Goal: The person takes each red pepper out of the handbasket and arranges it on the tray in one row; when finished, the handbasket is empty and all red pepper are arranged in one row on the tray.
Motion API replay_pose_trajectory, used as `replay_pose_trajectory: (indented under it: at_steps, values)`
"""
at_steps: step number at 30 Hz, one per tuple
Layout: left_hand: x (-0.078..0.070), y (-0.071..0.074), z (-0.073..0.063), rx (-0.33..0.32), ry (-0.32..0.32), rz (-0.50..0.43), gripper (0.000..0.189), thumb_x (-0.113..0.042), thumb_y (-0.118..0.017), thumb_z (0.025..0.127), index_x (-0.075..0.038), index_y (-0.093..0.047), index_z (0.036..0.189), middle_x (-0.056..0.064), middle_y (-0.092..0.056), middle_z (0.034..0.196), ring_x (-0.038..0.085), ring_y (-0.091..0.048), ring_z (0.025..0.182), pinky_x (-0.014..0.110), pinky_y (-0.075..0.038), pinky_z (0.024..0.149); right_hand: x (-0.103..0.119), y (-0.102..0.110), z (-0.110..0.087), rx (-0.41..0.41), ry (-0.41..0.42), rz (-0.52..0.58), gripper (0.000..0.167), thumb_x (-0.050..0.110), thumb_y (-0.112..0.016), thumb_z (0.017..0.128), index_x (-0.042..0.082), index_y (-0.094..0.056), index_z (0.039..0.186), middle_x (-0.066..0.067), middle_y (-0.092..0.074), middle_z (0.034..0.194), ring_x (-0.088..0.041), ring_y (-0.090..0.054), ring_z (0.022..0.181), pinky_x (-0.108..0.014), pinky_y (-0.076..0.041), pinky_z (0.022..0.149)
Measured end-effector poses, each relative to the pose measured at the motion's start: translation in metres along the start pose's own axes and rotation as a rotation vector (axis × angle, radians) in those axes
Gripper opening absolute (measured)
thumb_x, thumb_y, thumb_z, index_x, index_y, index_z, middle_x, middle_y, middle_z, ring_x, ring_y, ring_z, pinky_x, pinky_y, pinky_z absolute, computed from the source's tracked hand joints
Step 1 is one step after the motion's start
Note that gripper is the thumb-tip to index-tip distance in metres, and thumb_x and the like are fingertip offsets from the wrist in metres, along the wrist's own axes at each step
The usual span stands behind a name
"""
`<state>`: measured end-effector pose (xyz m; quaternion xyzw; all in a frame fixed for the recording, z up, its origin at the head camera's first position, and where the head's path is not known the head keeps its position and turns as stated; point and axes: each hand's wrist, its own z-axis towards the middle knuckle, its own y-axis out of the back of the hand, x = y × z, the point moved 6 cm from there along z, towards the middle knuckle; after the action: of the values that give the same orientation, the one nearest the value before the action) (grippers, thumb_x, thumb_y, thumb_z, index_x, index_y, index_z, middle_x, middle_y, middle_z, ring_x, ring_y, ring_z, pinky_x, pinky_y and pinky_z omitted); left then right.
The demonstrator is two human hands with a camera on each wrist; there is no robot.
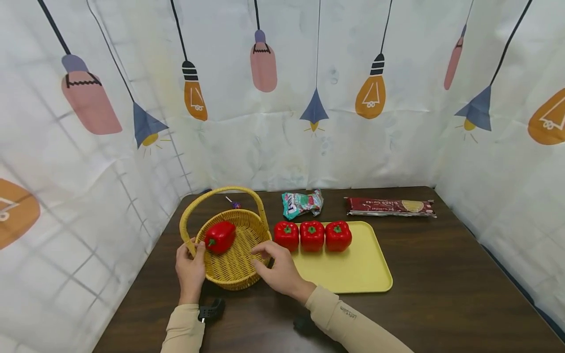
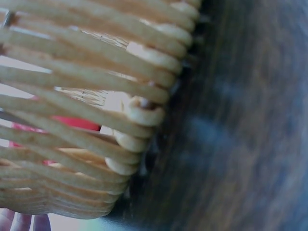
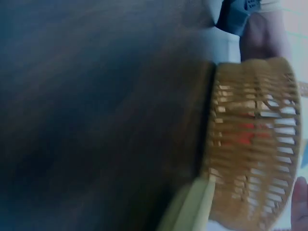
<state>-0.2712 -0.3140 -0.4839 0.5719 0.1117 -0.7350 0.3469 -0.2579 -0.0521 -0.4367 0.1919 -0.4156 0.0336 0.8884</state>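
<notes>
A yellow wicker basket with a tall arched handle stands on the left of the table, and one red bell pepper lies on its side in it. My left hand grips the basket's left rim by the foot of the handle, thumb on the inner side. Over the right rim is my right hand, its thumb and fingers bent and apart with nothing between them. Three more red bell peppers sit in a row along the back of a yellow tray. The left wrist view shows the basket's woven side up close.
Behind the tray lie a teal snack packet and a long maroon biscuit packet. A small wrapped lollipop is behind the basket, under its handle. A curtain printed with lamps hangs round the dark wooden table.
</notes>
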Motion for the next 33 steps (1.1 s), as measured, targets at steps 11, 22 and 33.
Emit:
replay_pose_trajectory:
  at_steps: [11, 22, 33]
  values:
    - [0.001, 0.001, 0.0, -0.005, 0.003, -0.011, 0.029, -0.027, -0.06, 0.098, 0.002, -0.058, 0.099, 0.015, -0.054, 0.128, 0.03, -0.049, 0.118, 0.032, -0.036, 0.093, -0.009, -0.042, 0.032, 0.116, -0.176, -0.031, 0.031, 0.015, -0.07, 0.089, 0.009, -0.063, 0.118, -0.003, -0.062, 0.114, -0.025, -0.059, 0.099, -0.032, -0.054, 0.084]
    - [0.0, 0.0, 0.001, 0.005, 0.0, -0.024, 0.026, -0.024, -0.059, 0.099, 0.003, -0.057, 0.099, 0.018, -0.052, 0.129, 0.033, -0.048, 0.119, 0.047, -0.036, 0.097, -0.031, -0.057, 0.056, 0.06, -0.398, -0.024, 0.039, 0.019, -0.074, 0.087, 0.006, -0.062, 0.122, -0.011, -0.061, 0.121, -0.032, -0.059, 0.105, -0.026, -0.05, 0.08]
    - [-0.002, 0.001, -0.001, -0.005, -0.017, -0.011, 0.027, -0.027, -0.06, 0.098, 0.0, -0.059, 0.098, 0.014, -0.054, 0.126, 0.028, -0.05, 0.115, 0.029, -0.036, 0.089, -0.045, -0.071, 0.069, -0.002, -0.478, -0.104, 0.056, 0.019, -0.08, 0.081, 0.008, -0.054, 0.129, -0.013, -0.054, 0.126, -0.029, -0.053, 0.111, -0.037, -0.047, 0.09]
